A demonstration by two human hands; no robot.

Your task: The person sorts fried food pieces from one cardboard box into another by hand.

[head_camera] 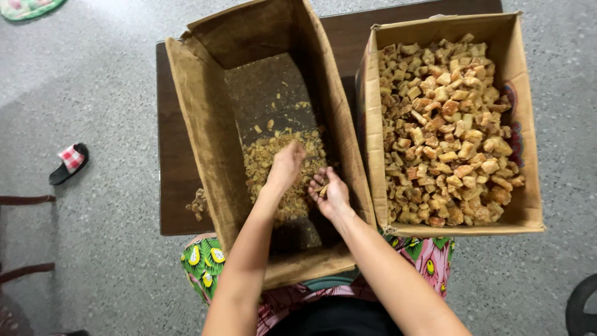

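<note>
Grey speckled floor (93, 93) all around, with a dark brown desk (171, 155) on it. On the desk, two open cardboard boxes side by side, touching. Left box (205, 124) nearly bare, holding only a low heap of crumbs (267, 158). Right box (373, 124) filled with pale brown chunks (448, 137); a coloured print (513, 118) on its right inner wall, too hidden to make out. Both hands inside the left box. Left hand (286, 167) pressed fingers-down into the heap; cannot tell if gripping. Right hand (329, 193) cupped, fingers curled around a small piece (323, 190). Probably mid-way through picking over the crumbs; calls next for a gentle pinch, being crumbly. Red-checked slipper (69, 163) well apart.
</note>
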